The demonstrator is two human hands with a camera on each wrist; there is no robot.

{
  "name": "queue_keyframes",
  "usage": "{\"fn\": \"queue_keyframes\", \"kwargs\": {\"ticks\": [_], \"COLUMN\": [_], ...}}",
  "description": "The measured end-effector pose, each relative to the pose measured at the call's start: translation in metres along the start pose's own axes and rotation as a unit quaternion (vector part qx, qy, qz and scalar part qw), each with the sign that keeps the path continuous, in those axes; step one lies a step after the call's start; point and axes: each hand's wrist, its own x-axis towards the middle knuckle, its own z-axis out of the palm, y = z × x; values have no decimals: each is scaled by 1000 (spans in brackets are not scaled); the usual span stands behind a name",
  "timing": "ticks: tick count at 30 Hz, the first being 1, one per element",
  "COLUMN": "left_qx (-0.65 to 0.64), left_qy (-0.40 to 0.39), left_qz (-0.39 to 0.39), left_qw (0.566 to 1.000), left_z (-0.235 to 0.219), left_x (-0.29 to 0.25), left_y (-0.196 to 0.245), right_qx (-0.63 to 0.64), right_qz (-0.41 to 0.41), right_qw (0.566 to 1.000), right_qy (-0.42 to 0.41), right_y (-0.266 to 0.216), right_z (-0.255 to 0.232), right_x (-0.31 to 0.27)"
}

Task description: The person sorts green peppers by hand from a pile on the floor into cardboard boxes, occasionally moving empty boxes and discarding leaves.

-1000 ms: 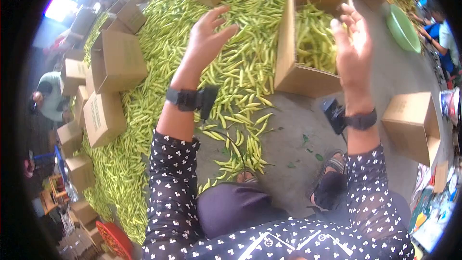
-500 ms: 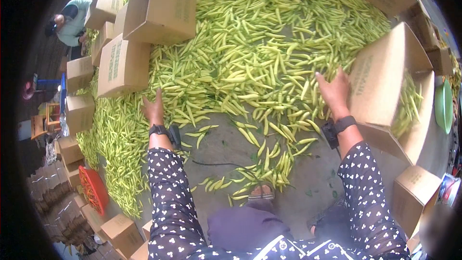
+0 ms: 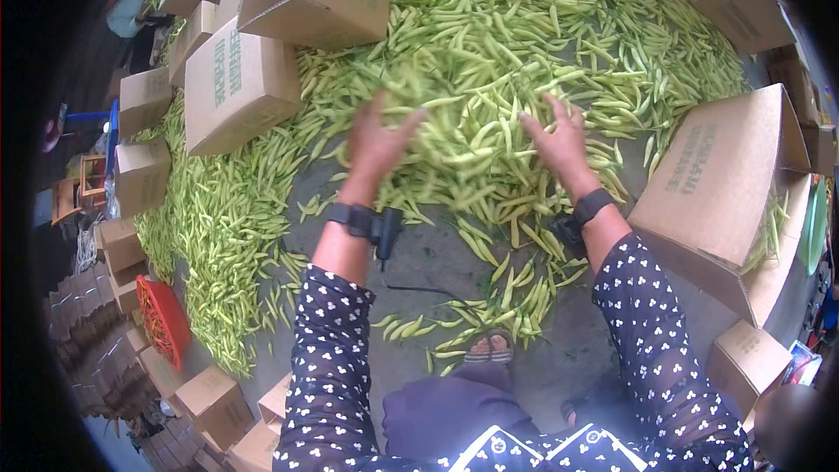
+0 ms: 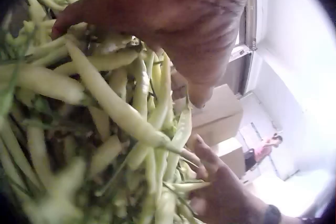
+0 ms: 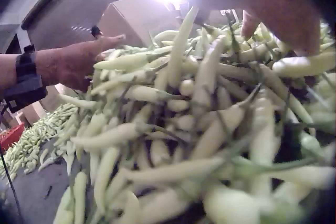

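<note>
In the head view a mound of pale green peppers (image 3: 472, 135) lies between the two hands. The left hand (image 3: 380, 142), fingers spread, touches its left side; the right hand (image 3: 561, 142), also spread, is against its right side. Up close in the left wrist view, the left hand (image 4: 157, 22) arches over the peppers (image 4: 115, 103), with the right hand (image 4: 226, 192) across the heap. The right wrist view has the right hand (image 5: 283, 11) at the top of the peppers (image 5: 199, 114) and the left hand (image 5: 73, 61) at their far side. Some fingertips are hidden among peppers.
A large carton (image 3: 712, 175) holding some peppers tilts at the right. More cartons (image 3: 240, 87) stand on the spread peppers at the left. A red basket (image 3: 164, 319) is at the lower left, a green basin (image 3: 814, 225) at the far right. A sandalled foot (image 3: 489, 350) is on the floor.
Both hands have come down from beside the carton and moved inward around a mound of peppers. Some peppers between them are blurred. The head view has turned toward the left.
</note>
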Motion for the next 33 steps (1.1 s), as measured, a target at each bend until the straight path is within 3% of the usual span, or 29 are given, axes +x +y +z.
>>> {"fn": "queue_keyframes", "kwargs": {"ticks": [5,7,8,10,11,13,14,15,17,18,20,23,29,31,33], "left_qx": [46,-98,-116,-12,-12,16,103,107,-101,-100,-235,-195,-151,-301,-321], "left_qy": [-41,-4,40,122,119,9,-41,-46,-96,-97,-115,-111,-112,-158,-170], "left_qz": [87,157,130,112,117,2,37,40,54,57,127,163,175,192,177], "left_qw": [994,983,984,986,986,1000,993,992,989,989,957,961,966,921,915], "left_z": [20,2,-9,-9,4,19,31,34,38,44,54,65,73,80,88], "left_x": [-27,-21,-19,0,4,7,-1,-11,-31,-39,-53,-67,-62,-69,-84], "left_y": [51,38,31,-18,-37,-51,-44,-25,7,18,33,47,43,47,49], "right_qx": [78,75,68,63,63,50,5,40,38,39,182,224,181,317,336], "right_qz": [-62,-54,-37,-1,3,41,17,28,11,13,-16,48,28,56,91], "right_qw": [995,996,997,998,998,996,998,996,997,997,981,969,979,938,927], "right_qy": [-7,-5,8,13,18,-56,-56,-73,-65,-62,-63,-95,-94,-132,-140], "right_y": [-12,0,6,18,15,-5,-7,-18,-20,-16,-9,-4,-3,3,14], "right_z": [-15,-31,-40,-45,-47,-41,-27,-27,-15,-13,-13,-28,-33,-34,-39], "right_x": [-14,-14,-15,-16,-19,-22,-21,-28,-33,-36,-44,-54,-60,-63,-75]}}
